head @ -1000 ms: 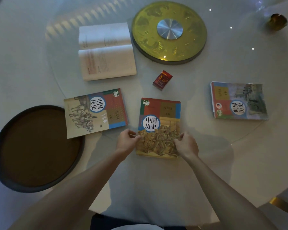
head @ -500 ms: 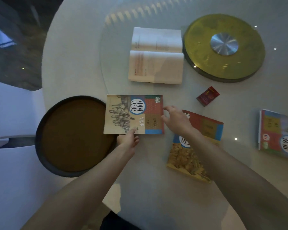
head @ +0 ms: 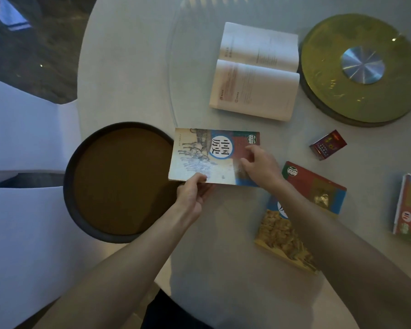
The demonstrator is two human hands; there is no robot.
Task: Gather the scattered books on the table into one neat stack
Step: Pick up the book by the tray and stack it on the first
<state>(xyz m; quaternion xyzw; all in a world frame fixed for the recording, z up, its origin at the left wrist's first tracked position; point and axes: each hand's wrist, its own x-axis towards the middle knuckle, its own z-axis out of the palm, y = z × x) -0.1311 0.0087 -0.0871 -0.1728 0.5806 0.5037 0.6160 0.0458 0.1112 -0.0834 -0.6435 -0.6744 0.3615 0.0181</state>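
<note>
While the left hand [head: 192, 194] pinches its near edge and the right hand [head: 259, 166] grasps its right end, a history textbook [head: 207, 157] overlaps the rim of the round tray [head: 68, 186] on the worktop [head: 128, 79].

Rm was dim, bluish. Round white table [head: 128, 67] carried a clear round glass turntable [head: 195, 74]; a small light speck glinted in the glass. Dark veined stone floor [head: 45, 55] showed upper left w/ a pale bluish gleam. Smooth white chair [head: 22, 138] stood just beside table's left edge.
</note>
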